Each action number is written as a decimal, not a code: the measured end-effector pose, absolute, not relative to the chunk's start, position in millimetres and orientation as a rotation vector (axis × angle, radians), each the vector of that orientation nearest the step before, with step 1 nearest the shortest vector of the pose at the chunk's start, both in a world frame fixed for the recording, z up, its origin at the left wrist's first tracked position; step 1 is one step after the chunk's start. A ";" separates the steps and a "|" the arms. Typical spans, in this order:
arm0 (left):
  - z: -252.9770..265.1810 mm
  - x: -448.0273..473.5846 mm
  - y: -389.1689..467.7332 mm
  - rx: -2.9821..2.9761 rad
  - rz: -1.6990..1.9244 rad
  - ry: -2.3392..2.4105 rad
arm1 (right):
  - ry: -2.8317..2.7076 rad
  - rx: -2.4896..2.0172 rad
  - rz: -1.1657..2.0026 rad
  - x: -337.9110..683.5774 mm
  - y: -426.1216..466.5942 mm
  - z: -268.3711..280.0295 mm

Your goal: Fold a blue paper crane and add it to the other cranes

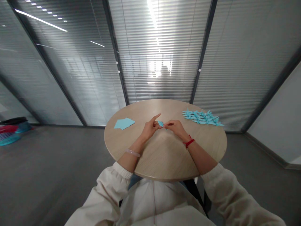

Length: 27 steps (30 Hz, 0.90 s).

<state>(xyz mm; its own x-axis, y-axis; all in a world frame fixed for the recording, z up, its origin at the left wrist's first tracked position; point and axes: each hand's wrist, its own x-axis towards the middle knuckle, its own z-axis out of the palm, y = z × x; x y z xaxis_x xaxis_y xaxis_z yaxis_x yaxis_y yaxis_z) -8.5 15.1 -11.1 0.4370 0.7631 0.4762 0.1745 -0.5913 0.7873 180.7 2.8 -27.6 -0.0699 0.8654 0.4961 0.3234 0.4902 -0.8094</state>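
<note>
Folded blue paper [160,123] between fingers [169,122]

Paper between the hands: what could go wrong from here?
The left hand and right hand both hold the paper, so an uneven pull might tear it. The sheets lie loose, so the left hand could brush them askew. The folded pieces reach near the table's edge, where a knock might drop some.

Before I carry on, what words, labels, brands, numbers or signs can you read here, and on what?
None: no text can be read anywhere in this view.
The blue sheets, the small held paper and the folded paper shapes show no print.
The table and blinds show none either.
Any marking on the basket is too small to make out.
</note>
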 end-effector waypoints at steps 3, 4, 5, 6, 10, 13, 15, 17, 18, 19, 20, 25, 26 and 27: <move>-11.1 -8.9 15.2 2.041 1.118 0.799 | -1.654 -1.055 0.616 181.5 2.9 -27.8; -10.8 -9.1 15.1 2.052 1.111 0.805 | -1.662 -1.059 0.612 181.5 2.8 -27.9; -10.4 -9.3 14.8 2.065 1.106 0.812 | -1.668 -1.063 0.602 181.4 2.7 -28.2; -9.9 -9.5 14.5 2.078 1.102 0.820 | -1.674 -1.068 0.586 181.1 2.7 -28.6; -7.9 -9.7 13.0 2.072 1.107 0.813 | -1.690 -1.063 0.498 179.1 4.0 -32.5; -6.8 -8.7 12.7 1.998 1.121 0.761 | -1.688 -1.025 0.456 177.8 5.8 -35.3; -6.4 -7.8 13.2 1.946 1.124 0.724 | -1.693 -1.001 0.413 177.1 6.1 -35.6; -6.1 -7.1 14.0 1.906 1.134 0.684 | -1.702 -0.987 0.362 176.2 5.0 -34.7; -5.8 -6.9 14.3 1.894 1.145 0.666 | -1.709 -0.981 0.340 175.7 4.0 -34.0; -5.4 -6.8 14.5 1.885 1.158 0.653 | -1.716 -0.974 0.322 175.1 2.8 -33.1; -4.8 -6.8 14.5 1.880 1.165 0.648 | -1.724 -0.965 0.307 174.5 1.5 -32.4; -0.3 -7.0 12.3 1.803 1.167 0.701 | -1.738 -0.947 0.231 173.3 -3.0 -30.4; 0.5 -6.9 11.7 1.781 1.171 0.716 | -1.734 -0.946 0.219 173.5 -3.4 -30.3; 1.3 -6.9 11.2 1.764 1.175 0.733 | -1.729 -0.944 0.209 173.8 -3.6 -30.2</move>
